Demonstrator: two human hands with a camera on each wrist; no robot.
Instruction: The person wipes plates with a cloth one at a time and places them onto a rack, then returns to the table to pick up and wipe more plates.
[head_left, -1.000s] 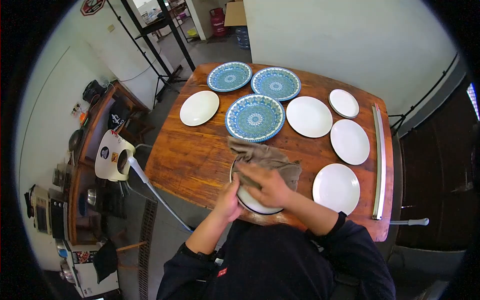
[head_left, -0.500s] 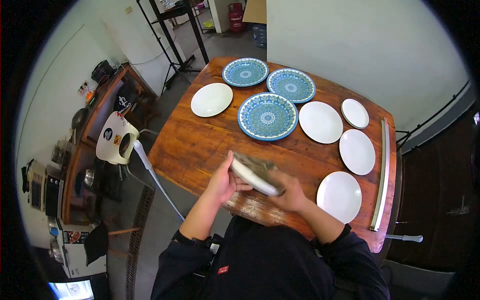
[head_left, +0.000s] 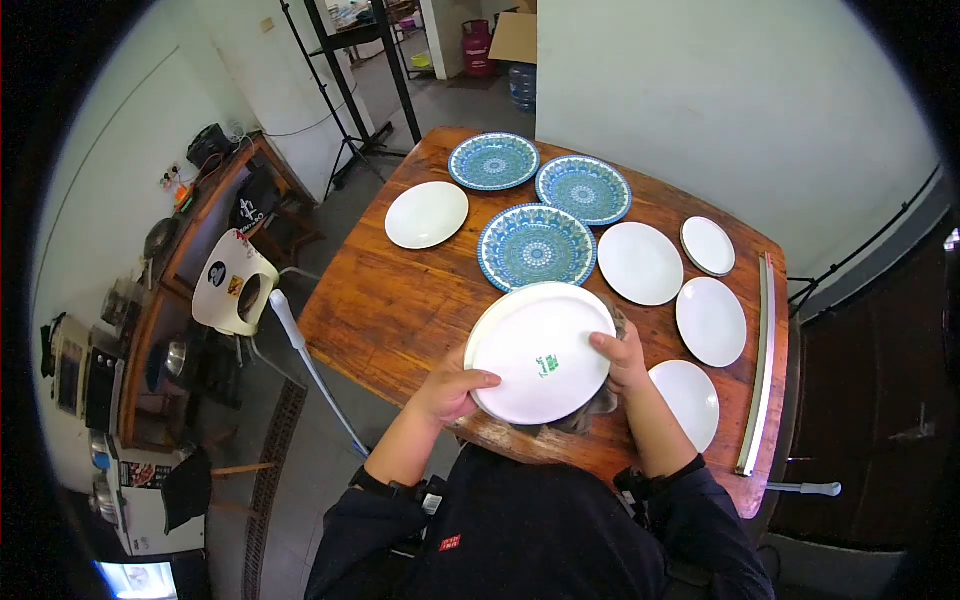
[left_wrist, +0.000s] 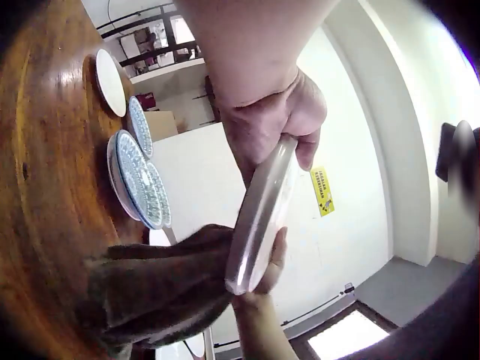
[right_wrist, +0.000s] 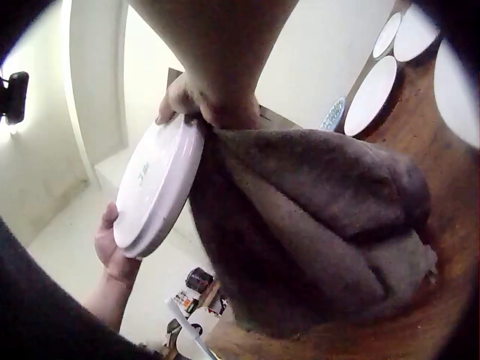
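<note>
A white plate (head_left: 530, 330) is raised over the table's near edge, its underside with a green printed mark facing up toward the head camera. My left hand (head_left: 452, 392) grips its left edge, thumb on the underside. At the opposite edge my right hand (head_left: 622, 358) pinches the plate with the thumb on top. A brown cloth (right_wrist: 315, 217) hangs from under the right hand, behind the plate, down toward the tabletop. In the left wrist view the plate (left_wrist: 262, 217) shows edge-on, with the cloth (left_wrist: 165, 285) below it.
Three blue patterned dishes (head_left: 537, 247) sit on the wooden table (head_left: 350, 325) beyond the held plate. Several white plates (head_left: 640, 263) lie around them, mostly at the right. Along the right edge runs a long metal strip (head_left: 760, 365). A cream chair (head_left: 230, 285) stands at left.
Both hands have lifted the plate from near the table edge and turned its underside to the head camera. The right hand has gone from wiping with the cloth to gripping the plate's right edge.
</note>
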